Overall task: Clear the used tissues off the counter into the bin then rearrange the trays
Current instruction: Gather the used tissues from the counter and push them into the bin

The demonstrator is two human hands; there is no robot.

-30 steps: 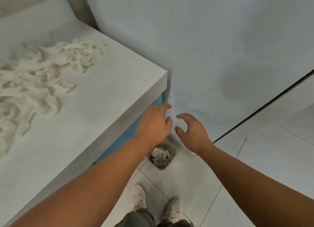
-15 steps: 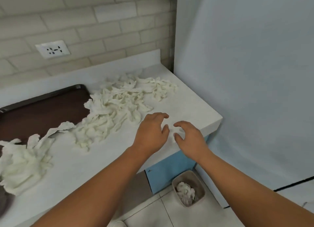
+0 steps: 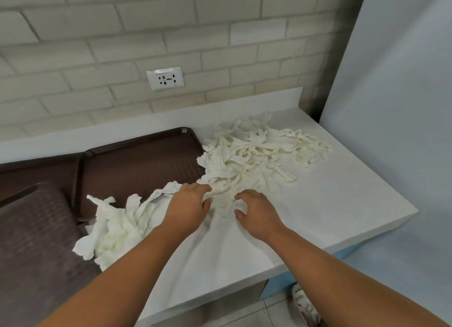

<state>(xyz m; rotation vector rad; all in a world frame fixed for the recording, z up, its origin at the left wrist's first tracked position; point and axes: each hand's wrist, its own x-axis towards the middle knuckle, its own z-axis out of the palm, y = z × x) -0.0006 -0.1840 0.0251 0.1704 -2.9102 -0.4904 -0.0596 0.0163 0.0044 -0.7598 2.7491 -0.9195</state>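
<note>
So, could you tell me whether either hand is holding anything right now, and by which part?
Nothing is gripped: the left hand and right hand are loosely curled at the near edge of the tissues.

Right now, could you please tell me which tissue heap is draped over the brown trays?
The smaller left heap, by the left hand: it overlaps the trays. The larger right heap lies almost wholly on the white counter.

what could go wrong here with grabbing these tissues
1. The right tissue pile is loose strips spread wide; the left hand and right hand reach only its near edge, so a scoop may shed strands.
2. The bin sits on the floor below the counter, so strips may drop on the way.
3. The left clump overlaps a tray and could be missed.
</note>
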